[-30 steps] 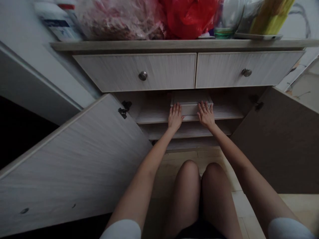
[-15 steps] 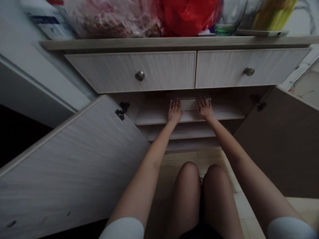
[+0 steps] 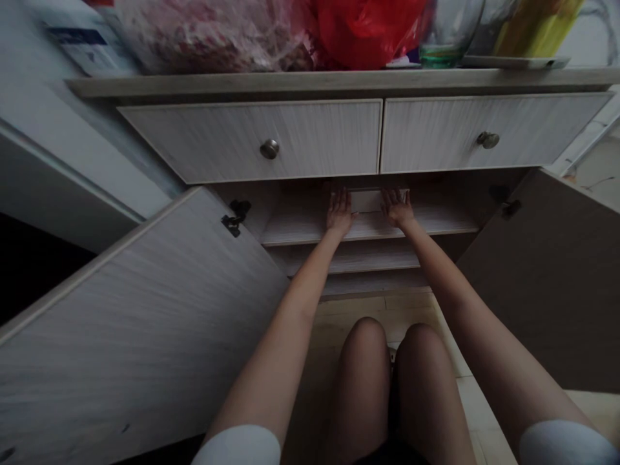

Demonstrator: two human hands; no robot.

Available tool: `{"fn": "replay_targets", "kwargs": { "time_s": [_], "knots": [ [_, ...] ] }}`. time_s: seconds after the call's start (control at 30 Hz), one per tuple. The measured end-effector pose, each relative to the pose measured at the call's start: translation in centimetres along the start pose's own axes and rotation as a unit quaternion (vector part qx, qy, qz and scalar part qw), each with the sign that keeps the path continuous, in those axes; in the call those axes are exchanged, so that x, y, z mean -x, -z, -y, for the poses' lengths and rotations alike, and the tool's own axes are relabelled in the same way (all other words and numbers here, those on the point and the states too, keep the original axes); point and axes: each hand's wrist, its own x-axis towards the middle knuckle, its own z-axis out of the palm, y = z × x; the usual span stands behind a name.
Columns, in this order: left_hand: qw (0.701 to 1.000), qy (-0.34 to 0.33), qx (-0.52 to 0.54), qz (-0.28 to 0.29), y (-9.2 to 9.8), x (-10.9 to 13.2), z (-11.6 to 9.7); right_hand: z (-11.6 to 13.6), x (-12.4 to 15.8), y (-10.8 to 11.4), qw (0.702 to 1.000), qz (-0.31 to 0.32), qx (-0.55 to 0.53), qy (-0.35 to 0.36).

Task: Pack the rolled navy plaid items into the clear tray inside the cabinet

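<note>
A pale box [image 3: 367, 201] lies on the upper shelf [image 3: 295, 227] inside the cabinet, its front face turned towards me. My left hand [image 3: 341, 213] rests flat against the left end of that face, fingers stretched out. Against the right end lies my right hand [image 3: 396, 207], its fingers likewise extended. The top and back of the box are mostly lost in shadow under the drawers.
Open cabinet doors stand on both sides, the left door [image 3: 159, 310] and the right door [image 3: 547, 278]. Two closed drawers [image 3: 320, 139] sit above. On the countertop [image 3: 232, 82] are a red plastic bag [image 3: 368, 32], a clear bag [image 3: 208, 39], a bottle [image 3: 87, 42] and glass jar [image 3: 445, 39].
Both hands have moved slightly deeper into the cabinet, and the box has shifted a little backwards with them. The view has moved slightly closer.
</note>
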Motion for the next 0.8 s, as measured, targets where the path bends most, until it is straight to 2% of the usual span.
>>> {"fn": "replay_targets", "kwargs": {
  "time_s": [0.27, 0.4, 0.47, 0.53, 0.6, 0.67, 0.73, 0.8],
  "knots": [
    [1.0, 0.001, 0.004, 0.009, -0.2, -0.6, 0.4, 0.3, -0.1, 0.7, 0.999, 0.027, 0.021, -0.009],
    [0.999, -0.002, 0.015, 0.035, 0.9, -1.0, 0.4, -0.1, -0.6, 1.6, 0.999, 0.053, 0.005, -0.006],
    [0.999, -0.01, 0.028, 0.013, 1.8, -0.7, 0.4, -0.2, 0.1, 2.5, 1.0, 0.027, -0.011, 0.002],
    [0.997, -0.004, 0.056, -0.05, 2.7, 0.9, 0.3, -0.1, 2.3, 3.8, 0.998, -0.039, -0.046, 0.006],
    [0.986, 0.017, 0.102, -0.127, 3.4, 4.1, 0.3, 0.1, 6.6, 5.4, 0.987, -0.121, -0.107, 0.006],
    [0.967, 0.035, 0.158, -0.194, 3.8, 9.3, 0.6, 0.2, 12.8, 7.0, 0.963, -0.2, -0.181, 0.004],
    [0.934, 0.073, 0.198, -0.287, 4.1, 15.9, 1.0, -0.4, 20.1, 8.3, 0.925, -0.308, -0.217, -0.051],
    [0.887, 0.136, 0.199, -0.394, 4.7, 23.2, 1.6, -1.9, 27.1, 9.4, 0.862, -0.447, -0.193, -0.141]
  ]
}}
